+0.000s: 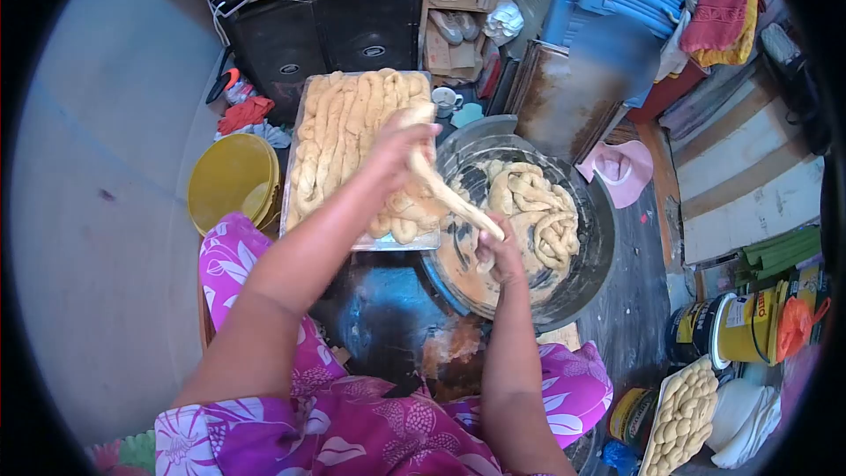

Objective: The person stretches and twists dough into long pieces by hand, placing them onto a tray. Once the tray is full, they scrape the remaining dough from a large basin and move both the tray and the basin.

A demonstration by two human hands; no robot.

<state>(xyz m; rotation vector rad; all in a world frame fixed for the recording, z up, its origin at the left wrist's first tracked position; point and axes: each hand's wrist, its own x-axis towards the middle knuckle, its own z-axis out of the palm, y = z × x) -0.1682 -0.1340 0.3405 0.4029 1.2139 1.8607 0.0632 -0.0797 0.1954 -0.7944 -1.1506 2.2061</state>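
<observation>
A long rope of pale dough (451,197) stretches slantwise between my two hands. My left hand (401,152) is closed around its upper part, above the right side of a metal tray (397,243). Rows of braided dough (348,123) fill that tray. Lower down, my right hand (500,252) grips the other end over a wide dark basin (603,251). Inside the basin lies a heap of twisted dough strands (533,207), with a brownish, floury layer on the bottom.
A yellow bucket (231,183) stands left of the tray. Beyond are black speaker cabinets (370,26). Right of the basin lies a pink cap (621,172). At lower right, another tray of braided dough (683,414) sits near several paint buckets (745,326).
</observation>
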